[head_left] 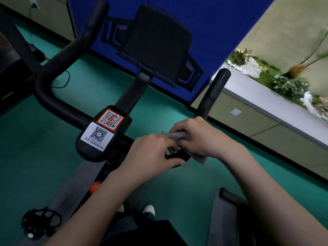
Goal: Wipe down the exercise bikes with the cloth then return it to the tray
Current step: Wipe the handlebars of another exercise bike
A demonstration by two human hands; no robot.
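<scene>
At the bottom of the frame two bare forearms reach up from the lower edge over a green floor (177, 192), with a black pedal (41, 221) at lower left and an orange knob (95, 186) just above it on the bike frame. Near the centre, the right hand (202, 137) is curled around the grey cloth (179, 135), pressing it onto the right side of the black handlebar (213, 93), its fingers closed over the fabric. Just left of it, touching, the left hand (152, 153) pinches the cloth's edge and the bar beneath with bent fingers. Left of the hands sits a black console with two code stickers (104, 128). Farther up, a dark screen (158, 45) stands before a blue panel (221, 23).
</scene>
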